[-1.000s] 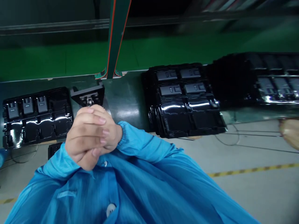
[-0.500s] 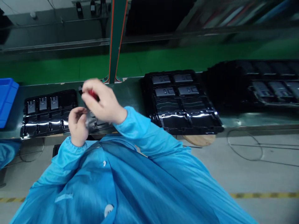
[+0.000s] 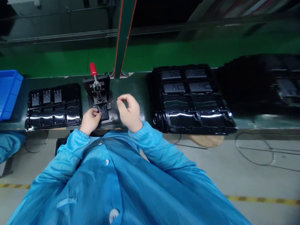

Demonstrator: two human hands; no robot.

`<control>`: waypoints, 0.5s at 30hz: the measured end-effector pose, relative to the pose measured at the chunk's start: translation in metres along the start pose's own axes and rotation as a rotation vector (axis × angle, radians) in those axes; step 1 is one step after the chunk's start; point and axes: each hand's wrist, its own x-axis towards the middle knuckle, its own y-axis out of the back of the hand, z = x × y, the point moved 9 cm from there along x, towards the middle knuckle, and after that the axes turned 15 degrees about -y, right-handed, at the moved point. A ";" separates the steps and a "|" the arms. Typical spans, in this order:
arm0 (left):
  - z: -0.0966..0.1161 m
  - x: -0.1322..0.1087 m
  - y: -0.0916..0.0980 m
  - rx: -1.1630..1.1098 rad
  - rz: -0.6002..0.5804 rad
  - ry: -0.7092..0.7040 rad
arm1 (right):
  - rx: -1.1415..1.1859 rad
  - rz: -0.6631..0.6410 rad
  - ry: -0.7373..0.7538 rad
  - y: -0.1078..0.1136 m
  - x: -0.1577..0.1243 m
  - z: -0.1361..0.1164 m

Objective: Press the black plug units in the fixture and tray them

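A small black plastic device [image 3: 103, 112], with faint pale lettering, lies on the metal base of a toggle clamp [image 3: 97, 89]. The clamp's red handle [image 3: 93, 69] points up. My left hand [image 3: 91, 120] pinches the device at its left edge with thumb and fingers. To the right of the clamp base, my right hand [image 3: 129, 112] hovers with curled fingers, thumb close to the index fingertip; nothing shows between them. Left of the clamp lies a black tray [image 3: 53, 120] with three similar devices in its back row.
A stack of black trays [image 3: 182, 120] on the right carries several dark grey parts in its back rows. More trays [image 3: 246, 84] stand farther right. A blue bin [image 3: 10, 93] is at the left end. A green post [image 3: 124, 37] rises behind the bench.
My right hand has left the red handle and moved down and right. The handle now stands upright. My left hand has moved right onto the black device. The view has shifted slightly.
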 end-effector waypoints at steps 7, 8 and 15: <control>0.015 0.008 -0.007 -0.082 -0.059 0.030 | -0.047 -0.128 -0.212 -0.001 -0.050 0.055; 0.018 0.005 -0.006 -0.122 -0.058 0.039 | -0.041 -0.146 -0.217 -0.001 -0.055 0.055; 0.033 -0.039 0.009 -0.469 -0.032 0.036 | 0.110 -0.307 -0.404 -0.018 -0.081 0.063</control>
